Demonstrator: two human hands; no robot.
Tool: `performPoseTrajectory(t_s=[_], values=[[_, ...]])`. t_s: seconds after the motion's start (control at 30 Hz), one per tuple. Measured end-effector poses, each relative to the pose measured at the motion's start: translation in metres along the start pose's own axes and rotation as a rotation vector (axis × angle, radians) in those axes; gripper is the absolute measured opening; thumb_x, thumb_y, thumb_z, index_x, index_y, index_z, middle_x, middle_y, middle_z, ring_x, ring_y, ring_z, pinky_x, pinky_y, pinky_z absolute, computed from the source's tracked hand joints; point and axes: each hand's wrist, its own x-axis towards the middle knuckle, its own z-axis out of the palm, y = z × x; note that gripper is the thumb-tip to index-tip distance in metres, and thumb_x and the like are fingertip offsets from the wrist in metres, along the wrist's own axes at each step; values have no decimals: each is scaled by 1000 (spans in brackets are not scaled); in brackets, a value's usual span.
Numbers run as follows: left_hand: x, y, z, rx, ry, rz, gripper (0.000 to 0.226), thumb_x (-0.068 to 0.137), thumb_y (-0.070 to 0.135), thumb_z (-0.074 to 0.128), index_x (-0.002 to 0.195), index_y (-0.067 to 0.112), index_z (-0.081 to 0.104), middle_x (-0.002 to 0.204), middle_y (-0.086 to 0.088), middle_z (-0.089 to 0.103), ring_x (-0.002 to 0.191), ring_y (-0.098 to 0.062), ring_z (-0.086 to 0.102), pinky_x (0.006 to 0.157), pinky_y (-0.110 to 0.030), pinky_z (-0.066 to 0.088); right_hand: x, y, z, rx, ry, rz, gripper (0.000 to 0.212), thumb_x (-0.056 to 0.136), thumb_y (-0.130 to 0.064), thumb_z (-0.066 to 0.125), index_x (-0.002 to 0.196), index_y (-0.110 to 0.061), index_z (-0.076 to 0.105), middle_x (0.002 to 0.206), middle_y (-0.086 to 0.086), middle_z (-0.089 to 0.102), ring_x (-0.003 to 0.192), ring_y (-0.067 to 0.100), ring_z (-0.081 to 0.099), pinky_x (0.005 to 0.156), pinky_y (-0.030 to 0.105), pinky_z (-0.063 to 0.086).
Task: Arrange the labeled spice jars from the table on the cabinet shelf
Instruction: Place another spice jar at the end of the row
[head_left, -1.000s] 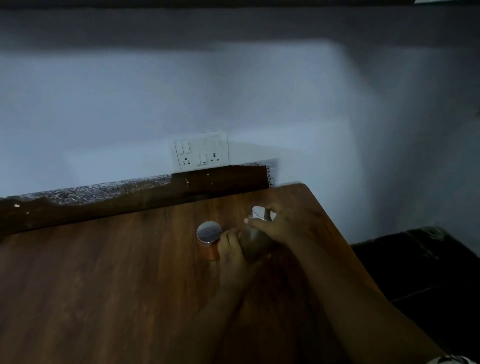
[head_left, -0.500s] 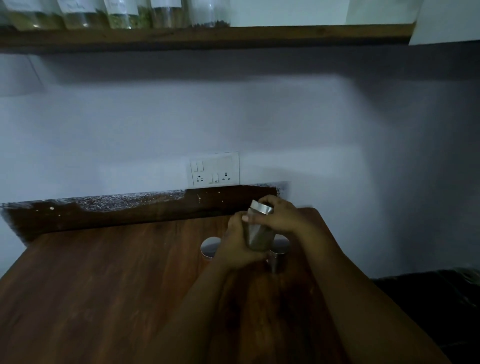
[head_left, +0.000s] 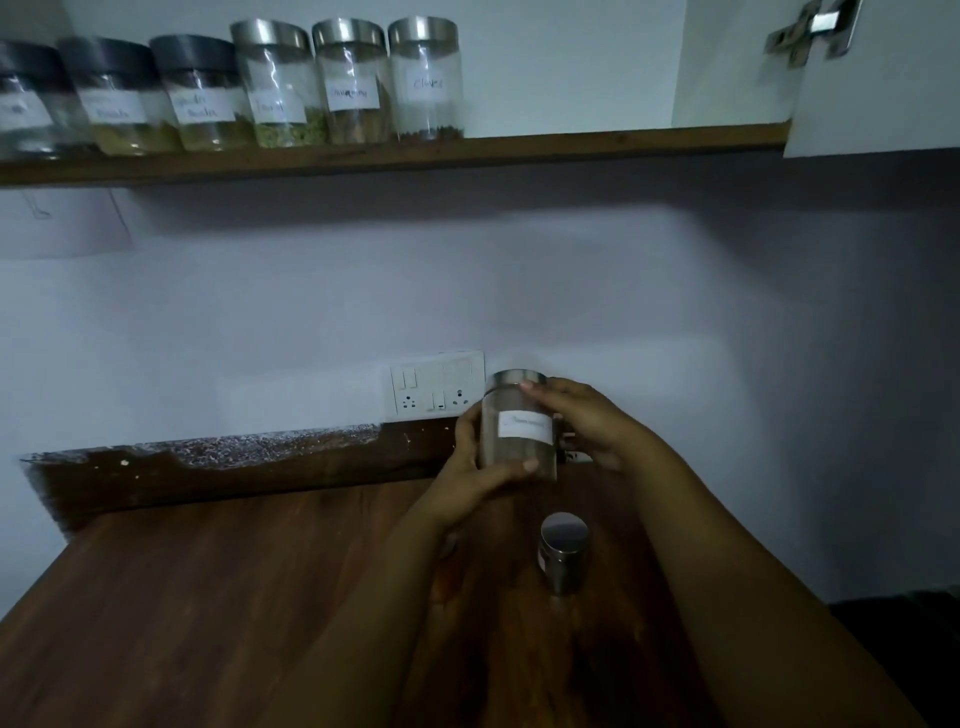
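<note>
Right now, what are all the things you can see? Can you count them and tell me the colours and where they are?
Held jar: one, clear glass, silver lid, white label, brownish spice; up off the table, between both hands.
Table jar: one, silver lid, dark body; standing on the table below the held jar.
Shelf jars: six in a row, clear with white labels; three with silver lids, three further left with dark lids.
Shelf: one, brown wood, top of the view.
Table: one, brown wood.
Socket panel: one, white, on the wall.
Hinge: one, silver, top right.
Left hand: grips the jar's side.
Right hand: holds it near the lid.
</note>
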Motion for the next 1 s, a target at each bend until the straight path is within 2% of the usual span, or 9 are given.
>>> performPoseTrajectory(t_s=[0.13, 0.23, 0.3, 0.37, 0.47, 0.63, 0.73, 0.83, 1.0], values=[[5, 14, -7, -121, -145, -7, 103, 64, 22, 83, 145, 39, 22, 140, -7, 47, 124, -28, 54, 97, -42, 52, 1, -6, -6, 105, -35, -65, 42, 89, -43, 61, 124, -21, 57, 116, 2, 65, 111, 25, 59, 76, 31, 51], [8, 21, -2, -279, -47, 44, 93, 74, 16, 77, 147, 39, 23, 139, -8, 48, 121, -28, 57, 97, -45, 52, 3, -4, -8, 227, -136, -108, 61, 81, -41, 64, 137, -30, 44, 125, 5, 61, 116, 28, 58, 79, 33, 54], [10, 25, -2, -343, -9, 62, 87, 79, 20, 74, 146, 40, 22, 138, -10, 50, 121, -29, 58, 99, -48, 50, 4, -1, -12, 264, -240, -154, 81, 76, -30, 74, 144, -42, 32, 132, 6, 58, 121, 29, 57, 87, 39, 54], [13, 27, -4, -307, -41, 70, 92, 76, 27, 79, 146, 44, 22, 135, -11, 56, 121, -30, 59, 101, -50, 48, 5, 0, -15, 257, -302, -206, 98, 73, -9, 81, 145, -49, 28, 135, 9, 56, 123, 29, 56, 94, 42, 52], [15, 30, -11, -282, -108, 66, 89, 80, 20, 74, 147, 48, 23, 133, -8, 59, 123, -28, 58, 103, -47, 47, 4, -1, -18, 267, -315, -240, 104, 71, 6, 77, 145, -49, 29, 136, 12, 55, 123, 29, 57, 93, 43, 53], [17, 38, -18, -198, -140, 91, 94, 74, 6, 76, 142, 52, 31, 142, -7, 44, 127, -29, 52, 101, -45, 49, 0, -7, -20, 261, -258, -262, 106, 66, 5, 77, 145, -48, 29, 136, 9, 55, 123, 28, 57, 88, 41, 55], [19, 43, -16, -247, -61, 138, 82, 74, 5, 73, 138, 42, 36, 136, -10, 52, 123, -31, 56, 99, -45, 50, 4, -10, -18, 242, -197, -283, 112, 63, -1, 83, 147, -49, 25, 137, 7, 55, 126, 27, 54, 95, 44, 53], [21, 47, -16, -257, -51, 177, 72, 78, 6, 70, 136, 35, 37, 135, -11, 57, 125, -30, 56, 99, -42, 50, 6, -17, -19, 114, -120, -290, 114, 57, -19, 92, 145, -49, 27, 140, 1, 53, 124, 23, 54, 98, 47, 50], [27, 86, -13, 32, 52, 363, 67, 85, 26, 73, 142, 33, 38, 142, 2, 50, 131, -15, 49, 105, -34, 45, 5, -54, -21, 95, -20, -344, 85, 68, -17, 86, 139, -34, 44, 128, 6, 57, 115, 23, 60, 90, 39, 56]])
